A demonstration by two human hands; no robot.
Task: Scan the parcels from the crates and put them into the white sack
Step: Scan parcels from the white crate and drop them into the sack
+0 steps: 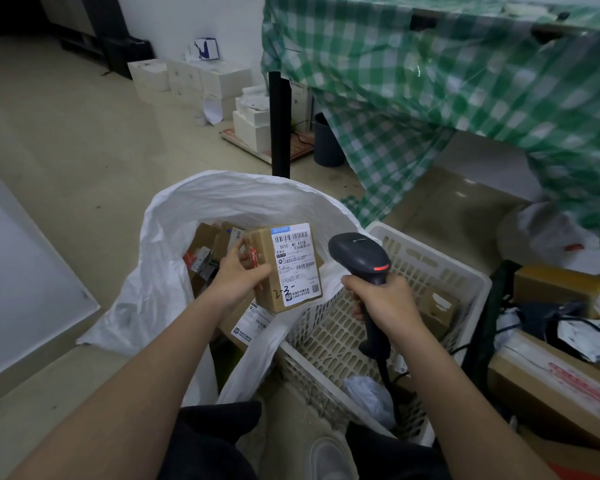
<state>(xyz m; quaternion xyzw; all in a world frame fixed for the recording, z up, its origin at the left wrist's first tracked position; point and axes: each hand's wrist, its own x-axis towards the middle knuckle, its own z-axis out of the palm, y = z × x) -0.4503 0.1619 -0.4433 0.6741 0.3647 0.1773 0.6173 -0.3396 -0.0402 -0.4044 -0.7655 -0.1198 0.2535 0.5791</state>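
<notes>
My left hand (238, 271) grips a small brown cardboard parcel (267, 252) by its left side, label facing up, above the open mouth of the white sack (174, 216). Several parcels lie inside the sack (205, 237). My right hand (383, 306) holds a black barcode scanner (359, 254) by its handle, its head pointing toward the parcel's label from the right. The white plastic crate (430, 268) stands right of the sack, under the scanner, with a brown parcel (439, 308) and a grey bag (368, 393) in it.
A table with a green checked cloth (465, 98) hangs over the right side, its black leg (279, 123) just behind the sack. Cardboard boxes and dark bags (561, 327) crowd the right. White boxes (201, 81) are stacked by the far wall.
</notes>
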